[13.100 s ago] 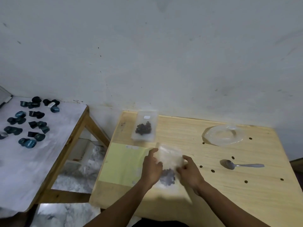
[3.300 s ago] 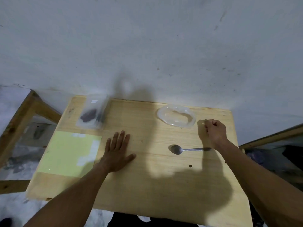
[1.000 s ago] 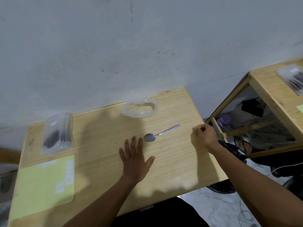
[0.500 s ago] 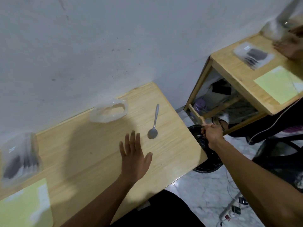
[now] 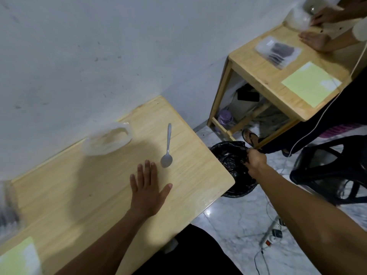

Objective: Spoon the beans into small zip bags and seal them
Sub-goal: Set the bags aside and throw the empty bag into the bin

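Note:
My left hand [image 5: 148, 189] lies flat, fingers straight, on the wooden table [image 5: 198, 181], just below the bowl of a metal spoon [image 5: 168, 149]. An empty clear plastic container [image 5: 108, 140] sits by the wall. At the left edge a blurred stack of zip bags with dark beans [image 5: 9, 211] lies above a yellow-green sheet [image 5: 17, 257]. My right hand [image 5: 256, 159] is off the table, fingers bunched over a black-lined bin [image 5: 234, 169]. Nothing shows in that hand.
A second wooden table [image 5: 264, 76] stands to the right with filled zip bags [image 5: 278, 51] and a yellow sheet [image 5: 310, 83]; another person's hands [image 5: 315, 39] work there. A black chair [image 5: 333, 175] and a power strip [image 5: 272, 235] are on the floor.
My right hand went from the table's right edge out over the black bin. My view swung right. The left hand stayed flat on the table.

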